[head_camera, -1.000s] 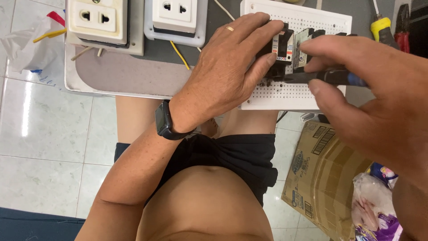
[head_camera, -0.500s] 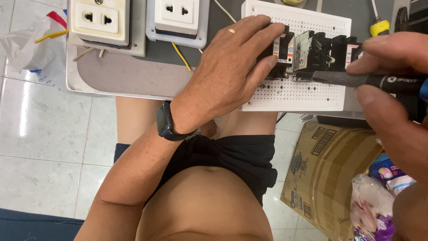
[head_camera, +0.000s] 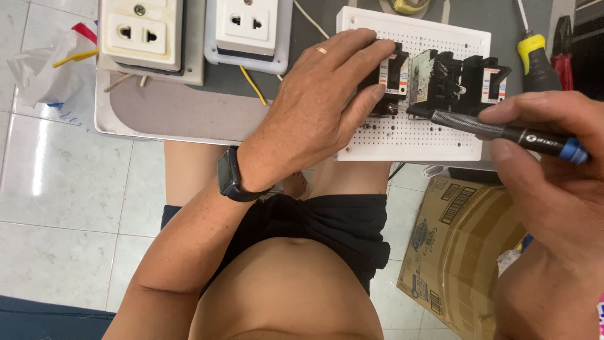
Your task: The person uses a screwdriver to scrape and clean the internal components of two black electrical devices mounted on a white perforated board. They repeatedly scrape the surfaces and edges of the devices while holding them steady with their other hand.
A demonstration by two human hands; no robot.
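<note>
We note the left hand [head_camera: 314, 107] resting on the white perforated board [head_camera: 434, 135], fingers closed around the leftmost black breaker [head_camera: 391, 79]. The right hand [head_camera: 553, 182] is clamped on a dark screwdriver [head_camera: 497, 129], its tip at the middle breaker [head_camera: 437, 82]. The board lies on the grey tabletop [head_camera: 182, 113], beside two wall sockets [head_camera: 141, 31].

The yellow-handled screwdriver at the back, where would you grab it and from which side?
Likely by the yellow handle, reaching from above: it lies free at the table's far right edge, while its thin shaft points away and red pliers crowd its right.
</note>
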